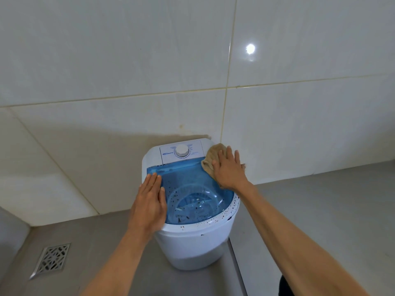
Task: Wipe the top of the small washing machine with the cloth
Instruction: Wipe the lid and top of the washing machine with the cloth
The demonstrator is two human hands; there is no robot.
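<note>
Here, the small white plastic washing machine [192, 242] stands in the lower middle of the frame, its translucent blue lid [192, 180] speckled with dark spots along the near rim. The crumpled tan cloth [211, 157] lies on the machine's top at its far right corner, just right of the white round dial [182, 151]. My right hand [228, 169] lies flat on the cloth, fingers [229, 153] stretched out and pressing down rather than gripping, which I judge suits rubbing that corner. My left hand [149, 201] rests open and empty on the lid's left edge, probably to steady the light machine against the push. The machine sits on a grey floor [111, 242] beside a slightly raised grey ledge [320, 210], with a metal drain grate [52, 258] at lower left. Glossy white wall tiles [128, 60] fill the upper frame.
</note>
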